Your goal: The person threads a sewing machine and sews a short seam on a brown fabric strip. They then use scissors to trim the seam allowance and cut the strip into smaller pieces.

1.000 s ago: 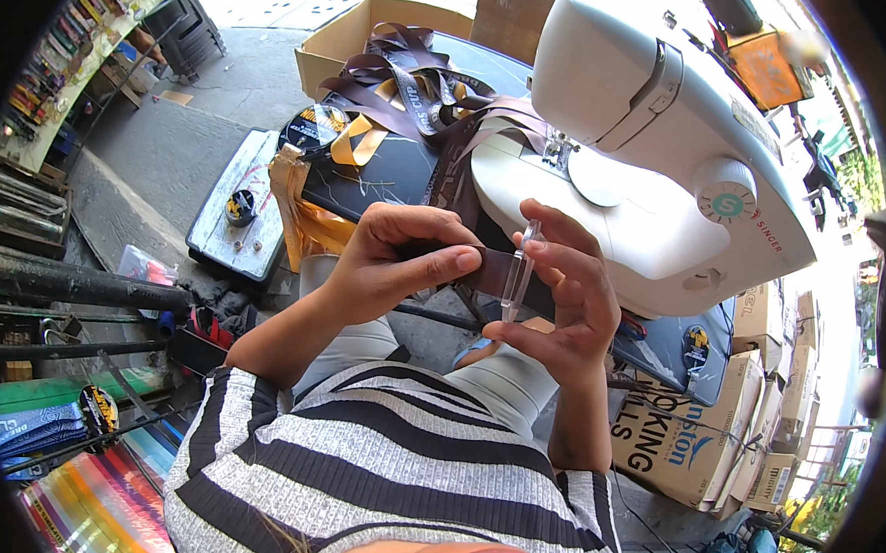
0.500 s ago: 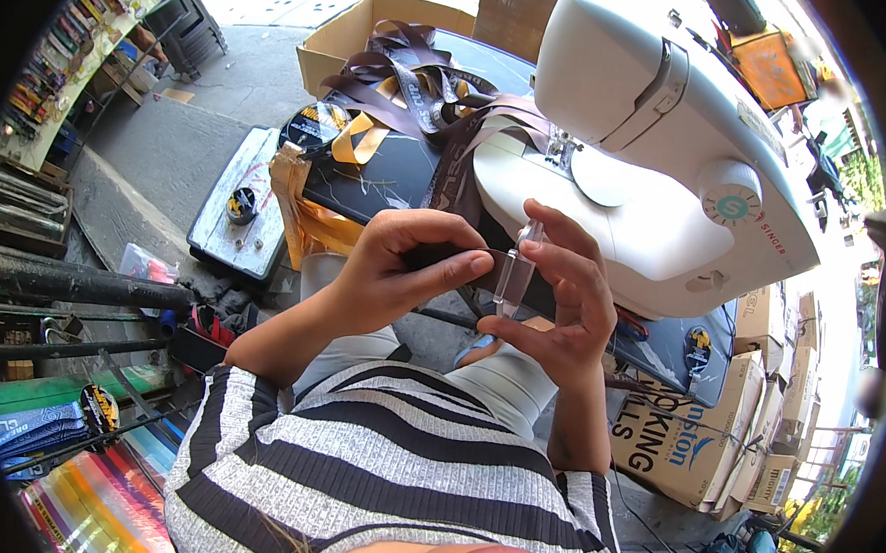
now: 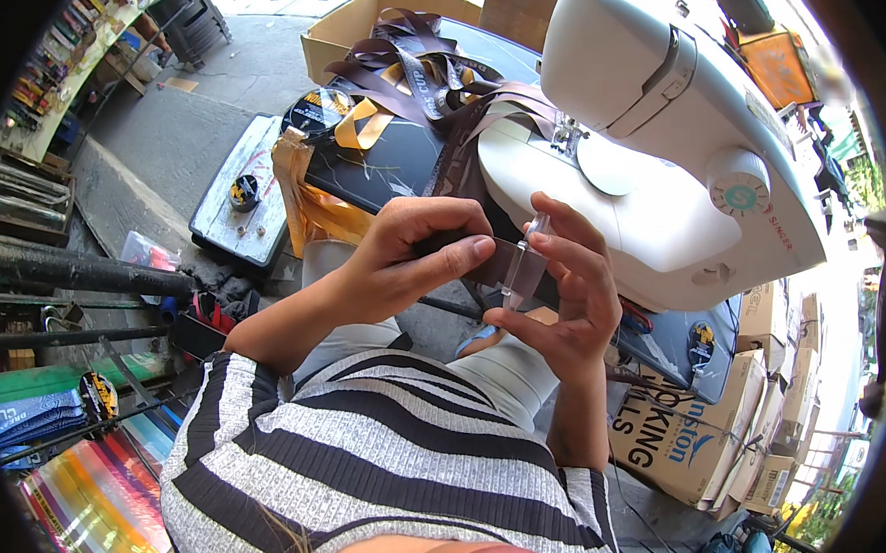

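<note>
Left hand (image 3: 420,245) pinches a dark brown strap (image 3: 499,264) between thumb and curled fingers, closed on its end. Right hand (image 3: 562,293) is closed too, holding a small clear plastic piece (image 3: 521,256) upright between thumb below and fingertips above. Both hands meet in front of the person's chest, above the lap, touching across the strap.

The strap lies roughly level, its long axis running from the left hand toward the right. The clear piece stands nearly upright, crossing the strap at its right end, so the two axes sit almost at right angles. The right hand is the nearer one to the clear piece; the left hand sits just beside it.

Just beyond the hands is a white sewing machine (image 3: 670,158) on a dark counter (image 3: 379,168), close above the right hand's knuckles. More brown and orange ribbons (image 3: 414,70) pile on the counter behind the left hand. Cardboard boxes (image 3: 695,430) stand low to the right. Open room lies downward, toward the striped top (image 3: 384,454) and lap, and to the left of the left forearm.
</note>
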A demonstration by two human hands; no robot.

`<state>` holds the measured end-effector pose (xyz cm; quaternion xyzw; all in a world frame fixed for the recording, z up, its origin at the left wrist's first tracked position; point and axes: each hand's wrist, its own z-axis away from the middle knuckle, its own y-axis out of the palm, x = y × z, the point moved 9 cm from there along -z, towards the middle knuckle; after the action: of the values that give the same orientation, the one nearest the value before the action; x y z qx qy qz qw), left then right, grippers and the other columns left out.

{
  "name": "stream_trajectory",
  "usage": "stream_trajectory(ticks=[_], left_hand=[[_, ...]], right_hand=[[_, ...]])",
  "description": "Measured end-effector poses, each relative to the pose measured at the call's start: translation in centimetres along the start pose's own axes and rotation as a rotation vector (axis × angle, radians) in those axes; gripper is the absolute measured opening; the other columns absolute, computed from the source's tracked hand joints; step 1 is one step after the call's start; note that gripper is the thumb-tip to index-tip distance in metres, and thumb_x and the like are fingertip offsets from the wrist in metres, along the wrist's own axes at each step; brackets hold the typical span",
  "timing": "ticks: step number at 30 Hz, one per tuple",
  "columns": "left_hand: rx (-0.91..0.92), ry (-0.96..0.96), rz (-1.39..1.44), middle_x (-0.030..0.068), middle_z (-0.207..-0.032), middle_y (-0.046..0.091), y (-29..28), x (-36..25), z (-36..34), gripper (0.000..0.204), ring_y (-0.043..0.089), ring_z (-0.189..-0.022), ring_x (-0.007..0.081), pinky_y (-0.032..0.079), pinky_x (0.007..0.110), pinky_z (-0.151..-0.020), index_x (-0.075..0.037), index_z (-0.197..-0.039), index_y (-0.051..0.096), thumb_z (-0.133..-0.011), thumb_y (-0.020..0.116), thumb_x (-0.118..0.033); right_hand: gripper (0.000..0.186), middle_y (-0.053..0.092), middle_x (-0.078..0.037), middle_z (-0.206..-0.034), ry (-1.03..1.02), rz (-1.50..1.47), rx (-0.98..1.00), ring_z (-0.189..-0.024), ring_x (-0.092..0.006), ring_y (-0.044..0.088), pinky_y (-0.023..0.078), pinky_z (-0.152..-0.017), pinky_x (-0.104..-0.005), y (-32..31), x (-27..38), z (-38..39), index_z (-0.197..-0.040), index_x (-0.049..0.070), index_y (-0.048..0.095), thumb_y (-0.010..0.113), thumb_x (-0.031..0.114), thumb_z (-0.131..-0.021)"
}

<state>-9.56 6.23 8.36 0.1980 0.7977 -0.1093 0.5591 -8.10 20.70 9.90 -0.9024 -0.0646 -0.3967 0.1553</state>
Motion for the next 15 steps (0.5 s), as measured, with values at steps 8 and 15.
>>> stream_trajectory(ticks=[8,15], left_hand=[[-0.006,0.051,-0.077,0.0021,-0.069,0.051,0.2,-0.8,-0.2,0.023,0.042,-0.060,0.0057,0.034,0.023,-0.052,0.004,-0.087,0.059,-0.097,0.057,-0.017],[0.021,0.071,-0.181,0.0036,-0.068,0.054,0.6,-1.2,-0.4,0.016,0.045,-0.060,0.0074,0.037,0.024,-0.053,0.003,-0.087,0.061,-0.095,0.060,-0.012]], right_hand=[[0.065,0.047,-0.021,-0.138,0.035,-0.085,-0.052,-0.129,-0.0326,0.049,0.046,-0.102,-0.0429,0.0,-0.2,0.2,-0.119,0.003,0.061,0.090,0.017,-0.061],[0.066,0.046,-0.020,-0.138,0.028,-0.111,-0.040,-0.129,-0.0321,0.048,0.047,-0.101,-0.0433,0.0,-0.1,0.1,-0.119,0.003,0.060,0.090,0.017,-0.062]])
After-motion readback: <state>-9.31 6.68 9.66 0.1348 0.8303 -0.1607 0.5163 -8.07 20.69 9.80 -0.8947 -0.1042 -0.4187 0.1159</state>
